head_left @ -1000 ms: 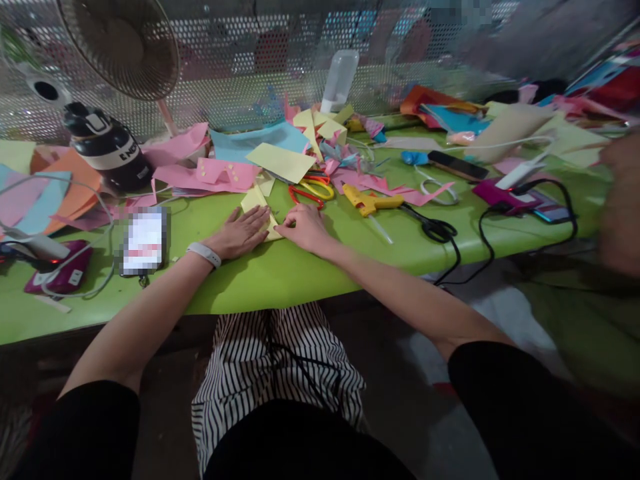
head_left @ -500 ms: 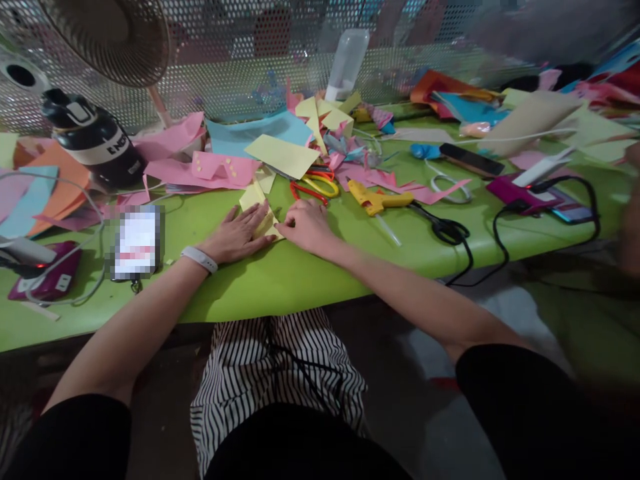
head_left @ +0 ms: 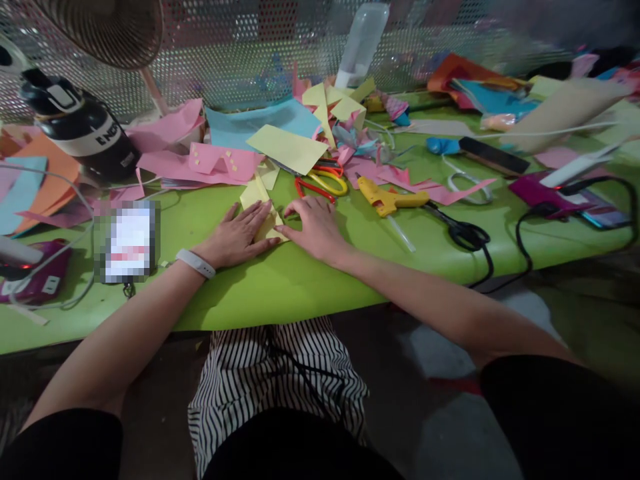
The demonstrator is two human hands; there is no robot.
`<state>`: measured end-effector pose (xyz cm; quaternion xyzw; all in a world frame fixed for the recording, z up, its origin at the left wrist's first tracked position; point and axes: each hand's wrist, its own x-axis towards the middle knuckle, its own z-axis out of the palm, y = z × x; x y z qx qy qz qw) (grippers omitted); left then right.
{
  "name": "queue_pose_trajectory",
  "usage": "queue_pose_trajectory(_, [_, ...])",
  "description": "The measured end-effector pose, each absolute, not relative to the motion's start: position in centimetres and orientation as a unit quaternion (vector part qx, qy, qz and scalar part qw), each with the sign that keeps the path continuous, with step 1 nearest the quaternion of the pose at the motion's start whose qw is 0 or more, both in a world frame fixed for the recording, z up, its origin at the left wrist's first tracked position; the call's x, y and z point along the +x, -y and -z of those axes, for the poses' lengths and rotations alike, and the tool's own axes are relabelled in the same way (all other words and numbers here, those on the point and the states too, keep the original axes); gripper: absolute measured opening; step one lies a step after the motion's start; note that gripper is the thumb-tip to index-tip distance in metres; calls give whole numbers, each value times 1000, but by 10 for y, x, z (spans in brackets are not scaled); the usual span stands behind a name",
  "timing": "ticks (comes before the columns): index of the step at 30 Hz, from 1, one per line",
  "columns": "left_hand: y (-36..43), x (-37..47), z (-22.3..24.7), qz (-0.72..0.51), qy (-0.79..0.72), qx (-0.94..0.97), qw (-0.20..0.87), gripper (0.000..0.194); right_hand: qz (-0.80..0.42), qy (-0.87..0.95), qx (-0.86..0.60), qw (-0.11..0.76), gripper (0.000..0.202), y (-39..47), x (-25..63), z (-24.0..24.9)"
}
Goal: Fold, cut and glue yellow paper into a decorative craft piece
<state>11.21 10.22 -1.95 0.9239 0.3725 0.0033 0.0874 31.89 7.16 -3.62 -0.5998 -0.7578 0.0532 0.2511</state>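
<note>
A pale yellow folded paper (head_left: 256, 192) lies on the green table, partly covered by my left hand (head_left: 241, 233). That hand is flat, its fingers stretched across the paper and pressing it down. Just to the right is my right hand (head_left: 316, 227), its thumb and forefinger apart at the paper's right edge. The thumb tip seems to touch that edge; nothing shows between the fingers. Behind my right hand lie scissors with red handles (head_left: 314, 189) and scissors with yellow handles (head_left: 334, 183), their blades partly under a pale yellow sheet (head_left: 287, 148).
A yellow glue gun (head_left: 387, 197) and black-handled scissors (head_left: 467, 233) lie to the right. A phone (head_left: 129, 243) is at left, near a black bottle (head_left: 90, 133) and a fan (head_left: 107, 30). Paper scraps line the back; cables trail over the green table (head_left: 300, 293).
My right thumb and forefinger have parted from a closed pose at the paper's edge. My left hand stays flat on the paper. The view has shifted slightly.
</note>
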Motion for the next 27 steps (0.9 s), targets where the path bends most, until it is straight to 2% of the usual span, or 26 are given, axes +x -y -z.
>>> queue_pose_trajectory(13, [-101,112,18,-5,-362,928,90,83,-12,831,-528,176,31,-59,326,31])
queue_pose_trajectory(27, [-101,112,15,7,-369,926,83,84,1,827,-543,145,41,-55,326,32])
